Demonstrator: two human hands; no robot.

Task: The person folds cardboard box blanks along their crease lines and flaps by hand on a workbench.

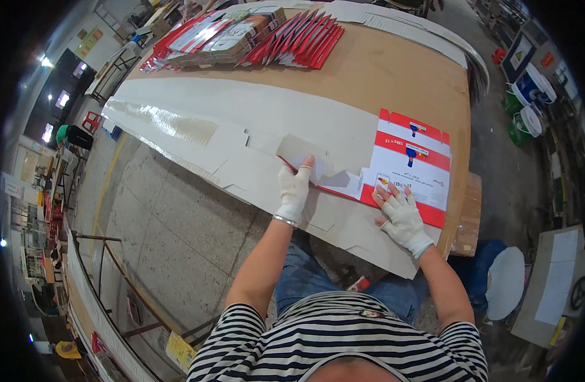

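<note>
A flat red-and-white printed carton [410, 159] lies on the table in front of me, at the right. My right hand [400, 216], in a white fingerless glove, rests on its near part with the fingers spread. Farther left, the carton's grey-white end flap [314, 165] is bent up from the table. My left hand [295, 186], gloved the same way, pinches the near edge of that flap, with the thumb on top. The fingers under the flap are partly hidden. White cardboard sheets [197, 121] lie beneath the carton.
At the table's far left are a fanned pile of red folded cartons [299, 41] and a strapped stack of printed cardboard [232, 41]. Brown cardboard [394, 63] covers the far tabletop. Green-and-white buckets [525, 124] stand on the floor at right, near a round white stool seat [506, 283].
</note>
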